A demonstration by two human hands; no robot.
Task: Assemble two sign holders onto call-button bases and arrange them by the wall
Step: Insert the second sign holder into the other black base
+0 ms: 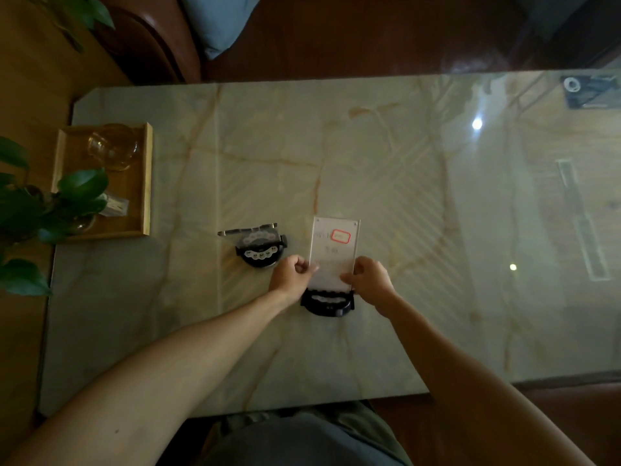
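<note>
A clear acrylic sign holder [334, 247] with a white card and a red-outlined label stands over a black call-button base [327, 302] near the table's middle. My left hand [290, 274] pinches its lower left edge. My right hand [369, 279] grips the lower right edge. The holder's bottom edge meets the base behind my fingers; whether it is seated I cannot tell. To the left sits a second black call-button base [262, 252] with a clear sign holder [248, 230] on it, seen nearly edge-on from above.
The marble table [235, 146] is long and glossy. A wooden tray [144, 183] with a glass bowl [112, 146] stands at the left, by the wall. Plant leaves [67, 196] overhang it. A chair [144, 42] stands beyond the far edge.
</note>
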